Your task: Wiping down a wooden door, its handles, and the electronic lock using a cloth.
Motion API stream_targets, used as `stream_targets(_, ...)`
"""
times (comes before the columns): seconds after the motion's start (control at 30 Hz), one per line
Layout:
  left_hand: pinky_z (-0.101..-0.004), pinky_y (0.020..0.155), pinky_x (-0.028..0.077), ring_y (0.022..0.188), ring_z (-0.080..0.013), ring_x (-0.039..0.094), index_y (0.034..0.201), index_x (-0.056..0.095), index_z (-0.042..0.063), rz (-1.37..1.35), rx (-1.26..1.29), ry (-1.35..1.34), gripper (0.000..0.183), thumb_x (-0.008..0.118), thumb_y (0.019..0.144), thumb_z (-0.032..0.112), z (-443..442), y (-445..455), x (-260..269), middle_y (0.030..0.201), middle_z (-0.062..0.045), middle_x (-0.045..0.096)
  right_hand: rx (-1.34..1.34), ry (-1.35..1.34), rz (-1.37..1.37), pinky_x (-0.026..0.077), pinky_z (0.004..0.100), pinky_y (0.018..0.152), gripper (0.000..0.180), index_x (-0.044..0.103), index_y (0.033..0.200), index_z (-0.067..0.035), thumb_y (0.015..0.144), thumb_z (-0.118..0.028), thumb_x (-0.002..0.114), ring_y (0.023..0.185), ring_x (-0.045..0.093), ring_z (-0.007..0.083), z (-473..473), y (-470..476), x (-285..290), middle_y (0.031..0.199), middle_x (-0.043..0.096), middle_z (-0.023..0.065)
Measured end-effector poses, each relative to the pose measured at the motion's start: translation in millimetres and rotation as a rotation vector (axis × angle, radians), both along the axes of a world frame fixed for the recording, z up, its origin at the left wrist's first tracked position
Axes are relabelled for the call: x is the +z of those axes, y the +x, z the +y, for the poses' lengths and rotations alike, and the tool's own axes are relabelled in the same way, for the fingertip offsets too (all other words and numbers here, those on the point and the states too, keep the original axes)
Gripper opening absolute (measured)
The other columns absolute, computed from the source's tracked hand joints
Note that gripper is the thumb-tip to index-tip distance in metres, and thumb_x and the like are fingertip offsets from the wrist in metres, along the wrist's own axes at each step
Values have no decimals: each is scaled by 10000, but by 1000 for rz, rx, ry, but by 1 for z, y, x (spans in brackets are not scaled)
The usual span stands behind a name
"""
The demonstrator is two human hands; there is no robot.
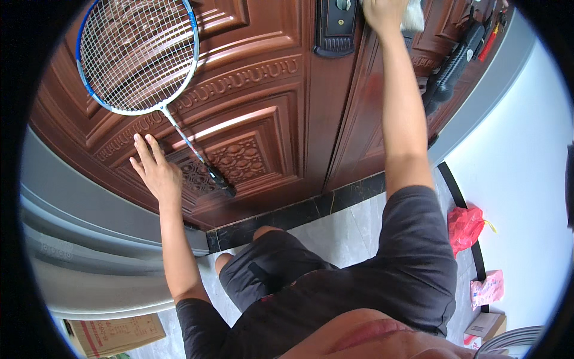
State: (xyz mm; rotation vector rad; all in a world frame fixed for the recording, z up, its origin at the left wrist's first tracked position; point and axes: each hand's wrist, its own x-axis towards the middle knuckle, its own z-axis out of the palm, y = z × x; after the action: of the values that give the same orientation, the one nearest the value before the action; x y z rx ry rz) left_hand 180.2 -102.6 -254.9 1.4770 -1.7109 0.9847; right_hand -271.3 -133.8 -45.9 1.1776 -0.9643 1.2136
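Observation:
At the top edge, my right hand [384, 14] is on a white cloth [413, 19] against the brown panelled double door [287, 112]. The fingertips are cut off by the picture's edge. A black lock plate [337, 31] with a silver knob sits just left of that hand. My left hand [159, 172] is held with fingers apart over the door's lower left panel, holding nothing; whether it touches the surface is unclear. Beside it a blue and white badminton racket [139, 56] hangs head up against the door, its black grip [219, 180] lowest.
A black umbrella [455, 60] and keys with a red tag [489, 44] hang on the right. A red plastic bag [465, 229], a pink packet [487, 289] and small boxes [486, 324] stand along the white wall. At lower left lies a cardboard box [119, 334]. A black stone threshold [296, 211] runs below the door.

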Motion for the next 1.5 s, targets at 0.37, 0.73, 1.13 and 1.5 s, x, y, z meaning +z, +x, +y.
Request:
stream_targets(0.37, -511, 1095, 239, 1385, -334, 248, 1405, 328, 5, 20, -48, 25, 744, 532, 691, -41, 6, 0, -1, 1499, -218, 217, 121, 369, -163, 125, 597, 1091, 419, 432, 1231, 86, 845, -74, 457, 1364, 176, 496, 14, -6, -257, 1462, 194, 330)
stream_targets(0.73, -536, 1089, 232, 1367, -343, 292, 1383, 357, 3, 46, -51, 44, 717, 564, 697, -23, -2, 0, 1, 1493, -208, 240, 158, 296, -472, 113, 588, 1097, 463, 438, 1290, 45, 868, -143, 459, 1360, 203, 456, -10, 57, -260, 1453, 276, 272)
stream_targets(1.13, -532, 1096, 230, 1377, -321, 277, 1421, 298, 30, 53, -3, 108, 770, 549, 697, -49, 10, 12, -1, 1511, -181, 194, 37, 360, 24, 193, 589, 1075, 586, 451, 1344, -34, 813, -241, 585, 1325, 294, 432, -7, 146, -171, 1444, 315, 236)
stream_targets(1.5, -436, 895, 432, 1050, -349, 518, 1315, 411, 48, 774, -342, 222, 654, 711, 780, 272, 35, -55, -21, 1212, -175, 480, 49, 542, 520, 193, 543, 1074, 501, 525, 1300, -224, 839, -409, 588, 1360, 292, 289, -20, 154, -223, 1446, 393, 57)
